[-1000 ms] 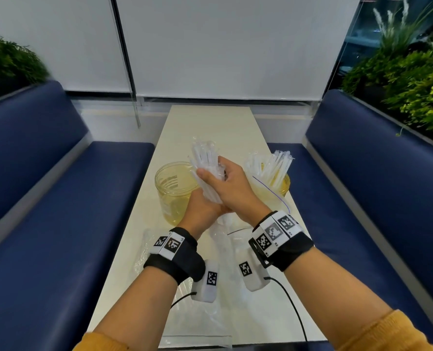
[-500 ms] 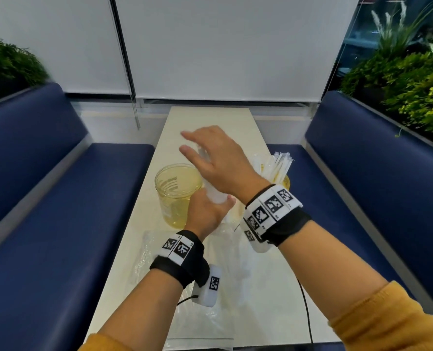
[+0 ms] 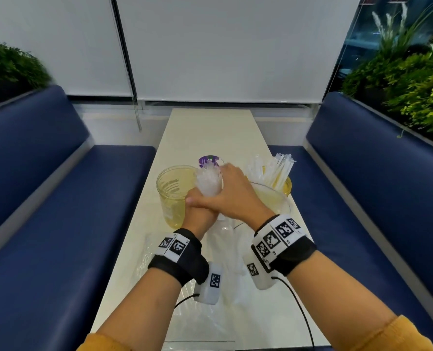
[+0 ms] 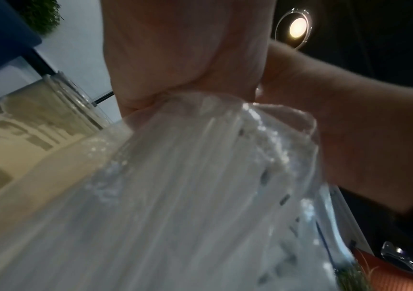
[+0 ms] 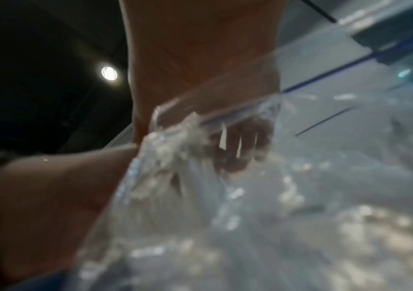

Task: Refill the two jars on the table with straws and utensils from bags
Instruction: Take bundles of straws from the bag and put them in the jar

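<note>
A bundle of white wrapped utensils (image 3: 208, 184) stands upright in the neck of a clear plastic bag (image 3: 227, 233), between the two jars. My left hand (image 3: 199, 214) grips the bag and bundle from below. My right hand (image 3: 232, 195) wraps round the bundle from the right, thumb lying across my left hand. The left jar (image 3: 174, 196) is clear yellowish and empty. The right jar (image 3: 285, 186) holds wrapped straws (image 3: 276, 171). The left wrist view shows my left hand (image 4: 188, 74) closed on the gathered bag (image 4: 200, 177), with the left jar (image 4: 50, 110) beside it. The right wrist view is blurred; the bag (image 5: 250, 196) fills it.
The narrow cream table (image 3: 210, 130) runs between two blue benches (image 3: 58, 198) (image 3: 375, 186). A flat clear bag (image 3: 200, 315) lies near the table's front edge under my forearms. A purple sticker (image 3: 208, 159) sits on the table behind the bundle.
My right hand let go of the bundle, rose open above it, then came back down and closed round it lower. My left hand kept its grip throughout.
</note>
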`<state>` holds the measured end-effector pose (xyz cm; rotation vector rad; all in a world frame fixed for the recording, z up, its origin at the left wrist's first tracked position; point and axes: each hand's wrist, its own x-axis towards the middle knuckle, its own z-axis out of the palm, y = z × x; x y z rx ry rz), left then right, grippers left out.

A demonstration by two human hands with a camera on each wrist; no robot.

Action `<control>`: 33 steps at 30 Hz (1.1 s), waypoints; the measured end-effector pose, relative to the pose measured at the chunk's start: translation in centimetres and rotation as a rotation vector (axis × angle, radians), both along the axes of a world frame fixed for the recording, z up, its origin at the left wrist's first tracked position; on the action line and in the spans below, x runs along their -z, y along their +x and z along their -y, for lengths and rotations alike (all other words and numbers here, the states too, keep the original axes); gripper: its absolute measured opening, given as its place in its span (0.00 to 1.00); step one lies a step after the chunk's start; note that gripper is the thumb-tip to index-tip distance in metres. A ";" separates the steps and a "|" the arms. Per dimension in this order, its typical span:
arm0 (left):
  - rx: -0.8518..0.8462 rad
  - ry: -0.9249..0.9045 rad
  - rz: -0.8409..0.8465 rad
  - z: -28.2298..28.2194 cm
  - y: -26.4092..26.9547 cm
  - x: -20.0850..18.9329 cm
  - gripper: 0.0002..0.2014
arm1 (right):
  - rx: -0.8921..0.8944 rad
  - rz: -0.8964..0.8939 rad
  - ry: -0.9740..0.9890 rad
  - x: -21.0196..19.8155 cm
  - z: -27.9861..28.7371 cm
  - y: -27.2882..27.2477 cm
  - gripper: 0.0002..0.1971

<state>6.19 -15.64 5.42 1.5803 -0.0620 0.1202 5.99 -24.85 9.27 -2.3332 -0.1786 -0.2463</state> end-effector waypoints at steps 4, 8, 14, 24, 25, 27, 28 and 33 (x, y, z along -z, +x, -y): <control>-0.021 -0.051 -0.047 0.4 0.6 1.0 0.12 | -0.103 -0.187 0.400 2.6 -0.2 0.3 0.16; -0.002 0.095 -0.066 -0.2 0.5 1.0 0.14 | -0.115 -0.087 0.404 3.2 -0.5 0.8 0.10; 0.077 0.167 -0.135 -1.1 0.6 1.4 0.18 | -0.078 0.055 0.316 3.0 -0.9 1.5 0.12; 0.127 0.339 -0.080 -1.9 0.6 2.7 0.30 | -0.078 0.254 0.551 -4.7 -0.7 2.0 0.09; 0.124 0.368 -0.062 -1.9 0.7 2.8 0.32 | -0.075 0.276 0.582 -5.9 -0.4 2.0 0.09; 0.114 0.424 -0.043 -1.9 1.0 3.2 0.34 | -0.071 0.326 0.638 -8.1 0.5 2.3 0.10; 0.107 0.437 -0.035 -1.9 1.1 3.2 0.33 | -0.076 0.361 0.657 -9.2 1.0 2.4 0.11; 0.081 0.490 0.006 -2.4 1.2 3.5 0.31 | -0.116 0.570 0.778 -13.8 4.8 2.7 0.08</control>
